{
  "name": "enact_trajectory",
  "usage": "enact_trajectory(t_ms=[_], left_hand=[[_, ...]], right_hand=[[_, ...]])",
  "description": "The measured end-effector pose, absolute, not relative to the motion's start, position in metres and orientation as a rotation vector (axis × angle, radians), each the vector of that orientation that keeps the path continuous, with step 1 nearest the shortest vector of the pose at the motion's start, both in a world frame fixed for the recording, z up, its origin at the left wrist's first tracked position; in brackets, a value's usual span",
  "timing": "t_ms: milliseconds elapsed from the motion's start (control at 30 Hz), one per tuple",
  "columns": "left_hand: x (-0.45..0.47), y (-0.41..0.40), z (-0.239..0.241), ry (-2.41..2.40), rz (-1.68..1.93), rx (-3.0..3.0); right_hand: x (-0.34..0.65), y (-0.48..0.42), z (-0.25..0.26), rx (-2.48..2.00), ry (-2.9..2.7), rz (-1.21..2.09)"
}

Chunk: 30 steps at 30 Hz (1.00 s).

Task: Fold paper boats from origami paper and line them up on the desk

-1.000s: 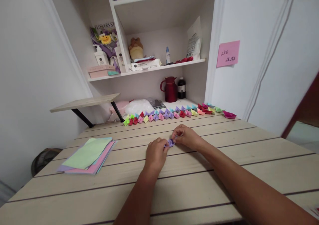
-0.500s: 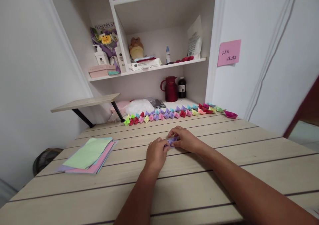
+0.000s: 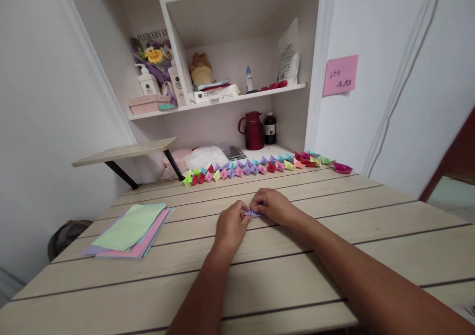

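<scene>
A small folded purple paper piece [image 3: 253, 213] lies on the wooden table [image 3: 334, 256] between my two hands. My left hand [image 3: 230, 224] pinches its left end with closed fingers. My right hand [image 3: 272, 205] presses and grips its right end, fingers curled over it. Most of the paper is hidden by my fingers. Beyond my hands runs a long row of small folded paper boats [image 3: 256, 167] in many colours, along the far edge of the table.
A stack of coloured paper sheets [image 3: 129, 230] lies at the left of the table. A larger magenta paper boat [image 3: 342, 167] ends the row at right. Shelves hold a red jug [image 3: 254, 130], a dark bottle [image 3: 270, 128], boxes and lotion bottles. A small raised board [image 3: 124, 152] stands at back left.
My hands have closed in on the purple piece and pressed it down flatter against the table; my right hand has shifted slightly left. The view has tilted a little.
</scene>
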<state>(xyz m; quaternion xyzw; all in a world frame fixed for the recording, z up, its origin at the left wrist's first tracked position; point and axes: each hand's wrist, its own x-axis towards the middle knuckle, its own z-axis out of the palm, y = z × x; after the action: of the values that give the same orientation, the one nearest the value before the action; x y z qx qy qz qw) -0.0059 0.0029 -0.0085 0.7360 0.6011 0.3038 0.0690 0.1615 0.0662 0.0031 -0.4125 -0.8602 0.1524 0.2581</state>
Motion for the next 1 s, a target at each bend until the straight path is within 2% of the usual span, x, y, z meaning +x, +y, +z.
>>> enact_trajectory(t_ms=[367, 767, 1000], left_hand=[[0.003, -0.003, 0.0, 1.839, 0.761, 2.397], [0.001, -0.004, -0.001, 1.834, 0.698, 2.452], [0.0, -0.006, -0.001, 1.815, 0.722, 2.458]], right_hand=[[0.153, 0.057, 0.01, -1.145, -2.372, 0.339], [0.182, 0.075, 0.003, -1.296, -2.019, 0.644], [0.178, 0.068, 0.006, -1.138, -2.095, 0.758]])
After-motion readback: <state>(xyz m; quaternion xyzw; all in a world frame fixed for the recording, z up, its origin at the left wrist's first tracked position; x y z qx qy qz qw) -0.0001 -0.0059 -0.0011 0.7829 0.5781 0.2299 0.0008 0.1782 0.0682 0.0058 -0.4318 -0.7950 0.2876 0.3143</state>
